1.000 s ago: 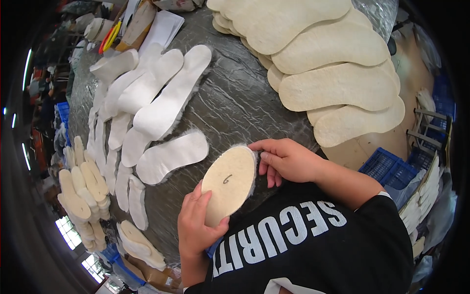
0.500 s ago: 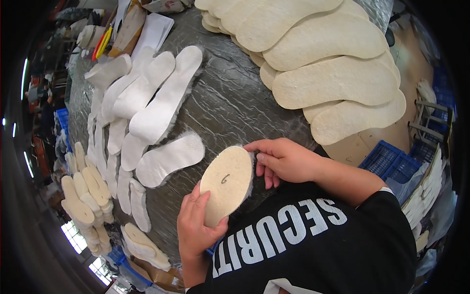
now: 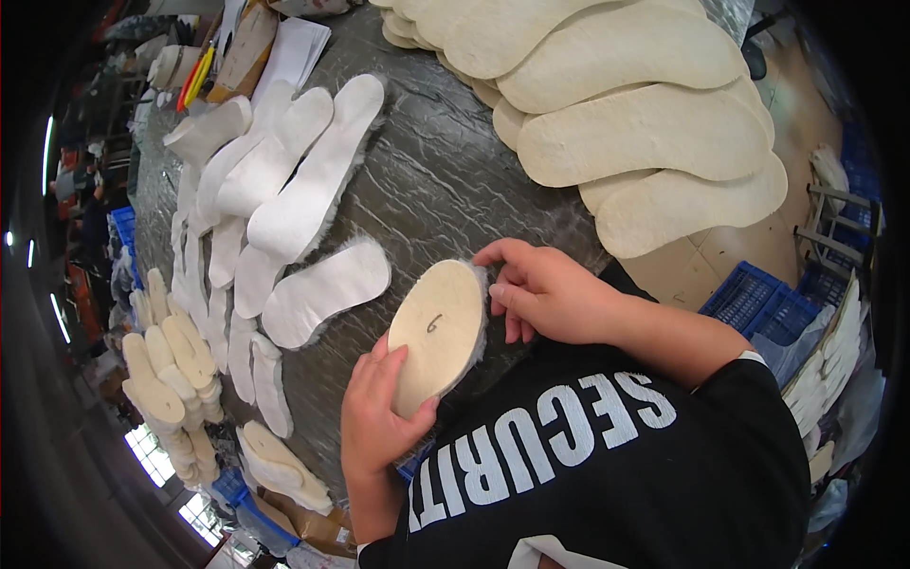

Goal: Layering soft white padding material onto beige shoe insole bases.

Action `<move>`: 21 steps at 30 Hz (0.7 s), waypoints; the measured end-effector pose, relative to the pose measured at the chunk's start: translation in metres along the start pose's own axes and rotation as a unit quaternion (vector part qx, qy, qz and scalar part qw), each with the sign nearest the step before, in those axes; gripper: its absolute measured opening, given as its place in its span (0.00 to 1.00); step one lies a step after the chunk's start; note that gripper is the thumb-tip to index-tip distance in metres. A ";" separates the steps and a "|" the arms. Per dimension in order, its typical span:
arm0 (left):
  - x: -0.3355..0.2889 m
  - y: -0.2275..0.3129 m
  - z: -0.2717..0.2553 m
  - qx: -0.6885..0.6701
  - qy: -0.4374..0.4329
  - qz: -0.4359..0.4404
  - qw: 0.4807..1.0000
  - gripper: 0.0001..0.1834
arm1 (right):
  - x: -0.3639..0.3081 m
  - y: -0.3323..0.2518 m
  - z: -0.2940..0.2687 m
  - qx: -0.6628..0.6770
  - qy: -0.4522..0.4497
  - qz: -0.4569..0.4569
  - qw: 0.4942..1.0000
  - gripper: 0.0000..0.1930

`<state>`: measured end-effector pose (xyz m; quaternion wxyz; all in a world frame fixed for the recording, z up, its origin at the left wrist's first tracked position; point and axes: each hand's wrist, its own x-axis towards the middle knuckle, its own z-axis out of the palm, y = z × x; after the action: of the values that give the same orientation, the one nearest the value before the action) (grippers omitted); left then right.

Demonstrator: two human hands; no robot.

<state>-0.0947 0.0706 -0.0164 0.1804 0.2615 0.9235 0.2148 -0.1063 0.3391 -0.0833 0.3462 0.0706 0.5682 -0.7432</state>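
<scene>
Before my body, an insole (image 3: 438, 327) is tilted up, its cream face toward me with a dark handwritten mark and grey-white fur along its edge. My left hand (image 3: 376, 403) grips its lower end, thumb on the face and fingers round the left side. At its upper right edge, my right hand (image 3: 545, 294) has index finger and thumb closed against the rim, other fingers curled. Just beyond lies a white fur-edged insole piece (image 3: 327, 292), beside a spread of similar white pieces (image 3: 308, 204). The insole's underside is mostly hidden.
Overlapping cream insoles (image 3: 645, 137) fan over the dark, wrinkled table covering (image 3: 431, 180) at the far right. Stacked finished insoles (image 3: 156, 379) stand at the left. Blue crates (image 3: 758, 303) sit on the floor at right. Yellow-and-red handled tools (image 3: 196, 78) lie at the back left.
The view has shifted slightly, so table items and hands sit a little higher in the picture. Both hands keep nearly the same hold on the insole.
</scene>
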 end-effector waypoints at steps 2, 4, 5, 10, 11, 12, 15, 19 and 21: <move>0.001 0.000 -0.002 -0.019 0.003 -0.002 1.000 0.34 | -0.010 0.005 0.002 -0.051 0.017 -0.060 0.997 0.17; 0.000 0.001 -0.002 -0.017 0.007 -0.006 1.000 0.34 | -0.017 0.016 0.003 -0.077 0.001 -0.091 0.993 0.14; 0.002 0.001 -0.002 -0.019 0.008 -0.004 1.000 0.34 | -0.016 0.030 0.003 -0.181 0.004 -0.204 0.962 0.13; 0.001 0.000 -0.003 -0.012 0.002 -0.017 1.000 0.34 | -0.025 0.019 0.011 -0.389 -0.054 -0.217 0.894 0.16; 0.000 0.000 -0.003 -0.017 0.001 -0.021 1.000 0.33 | -0.026 0.018 0.012 -0.442 -0.063 -0.212 0.869 0.19; 0.000 0.000 -0.003 -0.016 0.001 -0.020 1.000 0.33 | -0.027 0.019 0.013 -0.442 -0.063 -0.213 0.869 0.19; 0.001 0.000 -0.002 -0.021 0.004 -0.022 1.000 0.33 | -0.030 0.018 0.015 -0.488 -0.056 -0.214 0.844 0.22; 0.001 0.002 0.001 -0.017 0.002 -0.033 0.999 0.34 | -0.033 0.015 0.017 -0.539 -0.049 -0.195 0.818 0.22; 0.002 0.003 0.002 -0.015 -0.001 -0.042 0.999 0.34 | -0.033 0.017 0.018 -0.548 -0.045 -0.199 0.811 0.22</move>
<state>-0.0936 0.0748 -0.0170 0.1939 0.2199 0.9303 0.2206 -0.0663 0.3357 -0.0743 0.1971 -0.2793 0.8667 -0.3634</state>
